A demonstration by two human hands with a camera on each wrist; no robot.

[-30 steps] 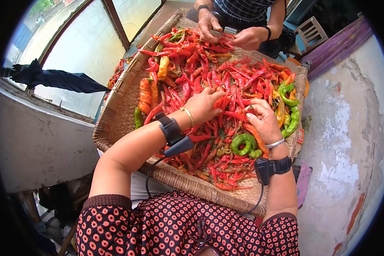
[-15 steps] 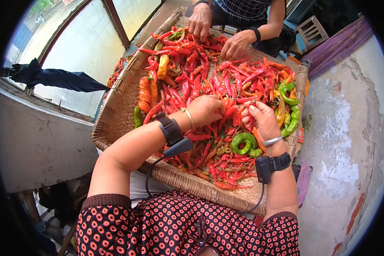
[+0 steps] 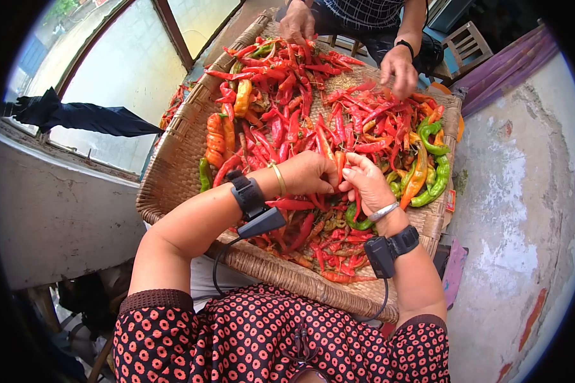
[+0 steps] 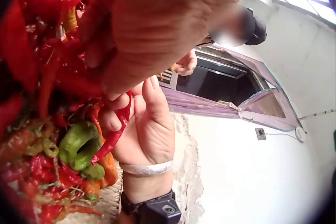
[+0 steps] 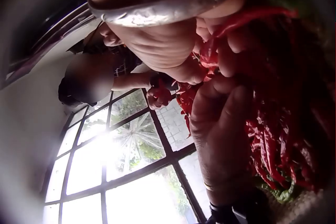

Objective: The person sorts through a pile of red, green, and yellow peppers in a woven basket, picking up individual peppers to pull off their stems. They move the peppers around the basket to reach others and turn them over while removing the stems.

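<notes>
Red chili peppers (image 3: 287,131) are heaped in a large woven basket (image 3: 166,179). My left hand (image 3: 308,173) is over the middle of the heap, its fingers bent around a red chili pepper (image 3: 340,165). Close against those fingertips, my right hand (image 3: 369,186) pinches with thumb and forefinger. In the left wrist view a slim red chili (image 4: 114,134) hangs from the right hand's curled fingers, across its palm. The right wrist view shows red pepper flesh (image 5: 209,56) between the two hands' fingertips. A curled green pepper (image 3: 358,218) lies partly hidden below the right hand.
Across the basket another person's hands (image 3: 399,71) reach over the far side of the heap. Green peppers (image 3: 435,185) and orange ones lie along the right side. A folded dark umbrella (image 3: 96,121) is by the window at left; a bare wall (image 3: 511,191) stands at right.
My right hand has moved left, up against my left hand, and now partly covers the curled green pepper. One of the other person's hands has shifted right over the peppers.
</notes>
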